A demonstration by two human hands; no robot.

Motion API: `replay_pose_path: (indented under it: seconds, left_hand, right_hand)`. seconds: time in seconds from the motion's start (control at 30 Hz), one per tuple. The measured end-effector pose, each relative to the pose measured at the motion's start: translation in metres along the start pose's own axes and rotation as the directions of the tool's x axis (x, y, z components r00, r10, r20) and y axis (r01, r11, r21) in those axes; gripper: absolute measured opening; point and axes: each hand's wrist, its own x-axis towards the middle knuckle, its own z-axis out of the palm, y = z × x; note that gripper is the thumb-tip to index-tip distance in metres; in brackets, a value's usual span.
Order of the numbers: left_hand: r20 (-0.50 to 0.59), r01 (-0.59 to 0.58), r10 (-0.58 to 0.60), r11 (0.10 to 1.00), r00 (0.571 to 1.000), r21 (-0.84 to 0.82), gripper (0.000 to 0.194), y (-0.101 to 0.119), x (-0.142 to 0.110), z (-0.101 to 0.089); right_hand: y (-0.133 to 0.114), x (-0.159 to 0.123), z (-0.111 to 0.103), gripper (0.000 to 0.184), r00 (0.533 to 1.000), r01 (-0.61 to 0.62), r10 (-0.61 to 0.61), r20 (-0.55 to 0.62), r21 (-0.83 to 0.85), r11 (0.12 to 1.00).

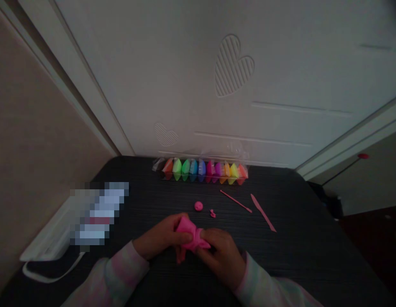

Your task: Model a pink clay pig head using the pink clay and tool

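Observation:
A lump of bright pink modelling clay (187,228) is held between both hands above the dark table. My left hand (167,233) grips its wider left part, thumb pressed on top. My right hand (222,251) pinches the narrower right end, where the clay is gathered and a pointed bit sticks out. Just beyond the hands lie a small pink clay ball (198,206) and a tiny pink clay piece (212,213), apart from each other. To their right rest a thin pink modelling stick (235,201) and a pink plastic knife (263,213).
Along the back of the black table (137,204) sits a clear tray of several coloured clay packets (202,170). On the left are a white box-like object (49,238) with a cable and a blurred-out item (100,217). A white panel with hearts (191,85) rises behind.

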Motion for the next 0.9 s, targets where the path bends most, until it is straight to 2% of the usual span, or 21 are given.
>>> replay_pose_path:
  seconds: [0.07, 0.17, 0.33, 0.5, 0.57, 0.67, 0.77, 0.9]
  left_hand:
    - [0.007, 0.028, -0.028, 1.000, 1.000, 0.004, 0.040, 0.000, -0.001, -0.001]
    - [0.025, 0.105, -0.107, 0.992, 0.994, 0.071, 0.038, 0.001, -0.002, -0.002]
    - [0.048, 0.170, -0.181, 0.971, 0.982, 0.167, 0.033, 0.004, -0.001, -0.002]
    - [0.031, 0.201, -0.209, 0.965, 0.977, 0.168, 0.025, 0.003, 0.000, -0.003]
    - [0.031, 0.195, -0.202, 0.967, 0.979, 0.164, 0.027, 0.002, 0.000, -0.005]
    - [0.064, 0.169, -0.181, 0.973, 0.982, 0.156, 0.030, 0.000, 0.000, -0.008]
    - [0.121, 0.156, -0.176, 0.975, 0.977, 0.159, 0.031, 0.000, 0.000, -0.011]
    - [0.181, 0.150, -0.187, 0.968, 0.966, 0.202, 0.035, 0.003, -0.001, -0.013]
  right_hand:
    - [0.001, 0.000, 0.000, 0.017, 0.999, 0.051, -0.052, 0.012, 0.035, 0.998]
    - [0.004, -0.001, 0.001, 0.017, 0.996, 0.083, -0.083, 0.012, -0.004, 0.997]
    - [0.006, -0.003, 0.005, 0.015, 0.998, 0.058, -0.059, -0.019, -0.070, 0.996]
    - [0.004, 0.000, 0.010, 0.020, 0.999, 0.014, -0.015, -0.039, -0.028, 1.000]
    - [0.002, 0.003, 0.008, 0.019, 1.000, -0.024, 0.023, 0.016, 0.047, 0.999]
    - [0.000, 0.008, 0.001, 0.016, 0.985, -0.092, 0.061, 0.160, 0.196, 0.976]
    - [0.000, 0.011, -0.007, 0.011, 0.947, -0.158, 0.046, 0.317, 0.336, 0.928]
    - [0.001, 0.013, -0.015, 0.012, 0.881, -0.271, -0.004, 0.474, 0.511, 0.816]
